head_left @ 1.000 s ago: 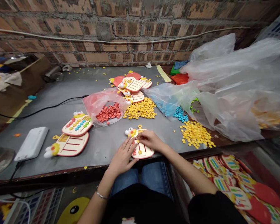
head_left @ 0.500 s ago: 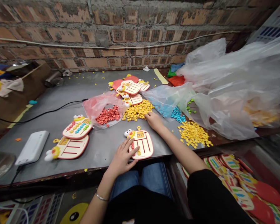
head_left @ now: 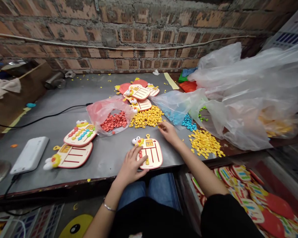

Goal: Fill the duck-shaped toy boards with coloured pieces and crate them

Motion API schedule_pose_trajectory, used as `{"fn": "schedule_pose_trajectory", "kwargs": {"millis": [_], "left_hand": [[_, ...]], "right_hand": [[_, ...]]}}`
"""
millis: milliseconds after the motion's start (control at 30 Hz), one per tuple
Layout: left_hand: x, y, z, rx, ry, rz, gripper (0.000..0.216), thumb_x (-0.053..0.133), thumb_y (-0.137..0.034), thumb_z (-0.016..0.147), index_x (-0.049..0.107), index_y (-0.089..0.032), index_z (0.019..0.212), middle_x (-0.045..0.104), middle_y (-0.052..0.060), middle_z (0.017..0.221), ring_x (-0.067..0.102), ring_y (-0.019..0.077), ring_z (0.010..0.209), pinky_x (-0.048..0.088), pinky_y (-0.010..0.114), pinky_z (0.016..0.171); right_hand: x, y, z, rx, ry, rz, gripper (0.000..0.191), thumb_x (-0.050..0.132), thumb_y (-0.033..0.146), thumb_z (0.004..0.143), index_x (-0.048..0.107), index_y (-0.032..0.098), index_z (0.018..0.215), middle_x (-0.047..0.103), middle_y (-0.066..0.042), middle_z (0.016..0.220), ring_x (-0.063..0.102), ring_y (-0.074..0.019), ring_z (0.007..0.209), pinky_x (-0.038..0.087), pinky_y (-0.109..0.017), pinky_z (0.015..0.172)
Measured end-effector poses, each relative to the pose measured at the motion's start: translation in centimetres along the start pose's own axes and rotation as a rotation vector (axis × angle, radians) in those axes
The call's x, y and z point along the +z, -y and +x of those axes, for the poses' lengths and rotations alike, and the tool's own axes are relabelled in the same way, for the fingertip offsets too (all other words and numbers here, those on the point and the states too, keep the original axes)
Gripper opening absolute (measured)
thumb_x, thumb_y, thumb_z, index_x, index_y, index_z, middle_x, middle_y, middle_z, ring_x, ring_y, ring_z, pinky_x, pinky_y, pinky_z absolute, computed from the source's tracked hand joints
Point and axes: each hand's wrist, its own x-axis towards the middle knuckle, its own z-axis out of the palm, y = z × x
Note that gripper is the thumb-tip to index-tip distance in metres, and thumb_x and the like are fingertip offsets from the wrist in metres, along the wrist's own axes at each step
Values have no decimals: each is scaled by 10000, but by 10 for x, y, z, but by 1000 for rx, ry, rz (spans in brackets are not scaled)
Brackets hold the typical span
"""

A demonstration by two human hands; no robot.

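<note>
A cream, red-rimmed toy board [head_left: 155, 158] with a duck head and slots lies at the table's front edge. Several red beads and a few yellow ones sit at its left slots. My left hand [head_left: 130, 165] holds it by the left side, fingers over its face and thumb along its lower edge. Above the board's right corner, my right hand [head_left: 170, 133] has thumb and forefinger pinched around what looks like a yellow bead, mostly hidden. Just behind that hand is a pile of yellow beads [head_left: 147, 118]. Red beads [head_left: 114, 121] spill from a pink bag [head_left: 99, 110].
More boards [head_left: 75, 155] lie on the left beside a white power bank [head_left: 29, 155]; others are stacked at the back [head_left: 139, 92]. Blue beads [head_left: 188, 123], a second yellow pile [head_left: 205, 143] and large plastic bags [head_left: 250, 86] are on the right. Below right, a crate holds finished-looking boards [head_left: 253, 208].
My right hand has drawn back from the yellow pile, slightly right and toward me, fingers pinched. My left hand stays on the board. The view has shifted slightly.
</note>
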Motion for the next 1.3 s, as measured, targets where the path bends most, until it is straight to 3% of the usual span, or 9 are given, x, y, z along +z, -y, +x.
{"fn": "schedule_pose_trajectory", "kwargs": {"millis": [167,333,467,600,767,933,1000,1133,1300], "left_hand": [[1,1,0,3,1,-11,449,645,-373,798,585,-238,1222,336,141,1479,231,350,1395,337,514,1052],[1,1,0,5,-8,4,428,636,-390,811,591,-251,1214,329,138,1485,245,356,1387,349,525,1037],[2,1,0,6,-7,11,424,636,-384,817,586,-250,1217,332,149,1479,238,357,1391,360,525,1027],[2,2,0,5,-19,-37,421,640,-380,815,579,-237,1206,336,142,1482,228,343,1402,376,507,1038],[5,5,0,-18,-7,-126,540,652,-388,801,483,-197,1276,352,157,1477,227,317,1411,357,504,1072],[8,6,0,-63,-6,-132,763,685,-396,760,340,-209,1414,389,146,1455,266,318,1396,362,493,1073],[8,6,1,-63,-11,-103,737,687,-391,752,381,-215,1399,398,140,1446,283,322,1384,358,487,1074],[6,4,2,-41,-19,-64,629,685,-406,752,489,-225,1322,399,140,1436,290,336,1372,357,492,1062],[4,4,2,-37,-13,-59,585,664,-416,776,507,-222,1304,401,145,1428,286,335,1367,356,498,1057]], "right_hand": [[-5,29,-28,58,7,234,122,586,260,848,664,192,914,600,-68,985,602,-170,851,511,-267,644],[10,35,-42,-107,159,-59,121,561,144,871,673,185,854,625,-58,823,553,-195,824,471,-351,764],[12,34,-46,-152,189,-197,149,557,97,862,668,172,797,601,-65,778,510,-200,784,441,-326,708],[4,40,-52,-152,316,-38,120,577,118,865,668,180,817,642,-54,788,547,-188,778,446,-311,713],[23,55,-53,-90,276,168,130,580,175,870,678,208,949,704,-56,918,615,-195,889,465,-344,818],[23,56,-46,-49,510,397,249,650,308,827,674,196,1048,711,-39,892,644,-176,811,501,-308,753],[11,43,-40,12,388,351,245,625,323,841,675,190,1040,702,-53,925,638,-182,816,506,-309,732],[-11,1,-17,77,-40,-78,209,588,194,835,672,203,1025,651,-96,1057,589,-241,976,482,-403,849],[-15,-22,-3,100,80,-323,177,556,60,813,684,162,879,658,-105,888,602,-245,887,485,-413,834]]}}
